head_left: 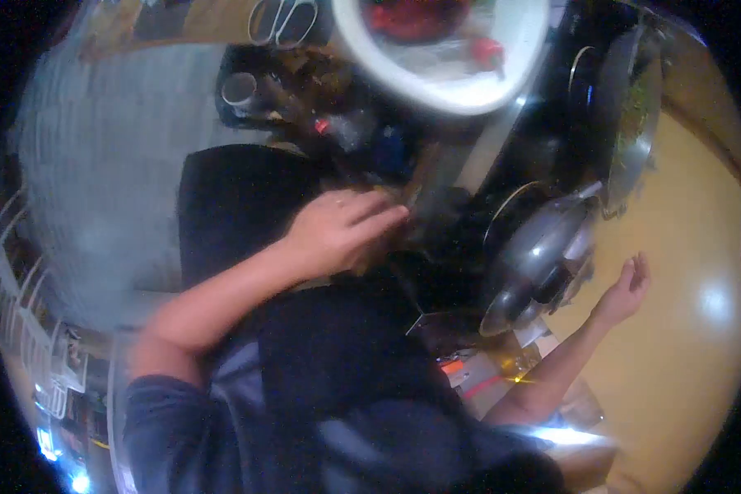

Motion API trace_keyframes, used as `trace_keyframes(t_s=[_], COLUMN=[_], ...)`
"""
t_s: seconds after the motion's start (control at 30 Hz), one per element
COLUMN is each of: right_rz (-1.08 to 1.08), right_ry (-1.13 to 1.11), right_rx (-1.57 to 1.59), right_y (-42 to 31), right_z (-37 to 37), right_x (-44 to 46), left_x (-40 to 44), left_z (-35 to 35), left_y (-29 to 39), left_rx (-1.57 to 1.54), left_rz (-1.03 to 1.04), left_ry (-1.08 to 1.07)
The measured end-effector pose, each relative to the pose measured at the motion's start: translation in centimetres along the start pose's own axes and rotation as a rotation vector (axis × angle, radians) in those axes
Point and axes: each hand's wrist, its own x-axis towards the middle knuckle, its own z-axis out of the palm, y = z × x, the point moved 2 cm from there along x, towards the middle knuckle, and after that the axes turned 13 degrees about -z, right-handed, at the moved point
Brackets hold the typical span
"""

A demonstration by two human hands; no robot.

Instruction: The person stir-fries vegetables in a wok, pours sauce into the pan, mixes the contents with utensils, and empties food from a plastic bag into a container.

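Observation:
My left hand is over the dark clutter at the middle, its fingers curled together around something dark that I cannot make out. Further right, my right hand is raised in front of the yellow surface, fingers loosely bent and apart, holding nothing visible. Between the two hands is a shiny grey metal pan or lid. Above it stands a pan with green food inside. A white basin at the top holds a dark red thing and a smaller red piece.
White scissor handles and a cup are at the upper left. A white rack stands at the far left. Below the metal pan are colourful packages. Motion blurs much of the view.

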Motion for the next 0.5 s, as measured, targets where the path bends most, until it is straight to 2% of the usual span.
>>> trace_keyframes(t_s=[0.17, 0.27, 0.33, 0.47, 0.5], right_rz=[-0.065, -0.082, -0.053, -0.006, 0.000], right_ry=[0.052, 0.018, 0.043, 0.093, 0.010], right_rx=[-0.031, -0.150, -0.066, -0.043, -0.158], right_y=[-1.5, -2.6, -2.6, -2.8, -3.3], right_z=[0.2, -0.6, -0.6, -1.4, -1.6], right_x=[-1.5, -1.4, -1.9, -2.5, -2.5], left_x=[-4.6, -5.8, -6.1, -5.2, -4.2], left_z=[0.8, 0.7, 1.0, 0.7, 0.0], left_y=[-5.4, -7.4, -8.1, -6.5, -5.6], left_rx=[-0.002, -0.023, -0.027, 0.019, 0.028], left_rz=[-0.290, -0.301, -0.310, -0.254, -0.243], left_ry=[-0.027, 0.001, -0.031, -0.086, -0.117])
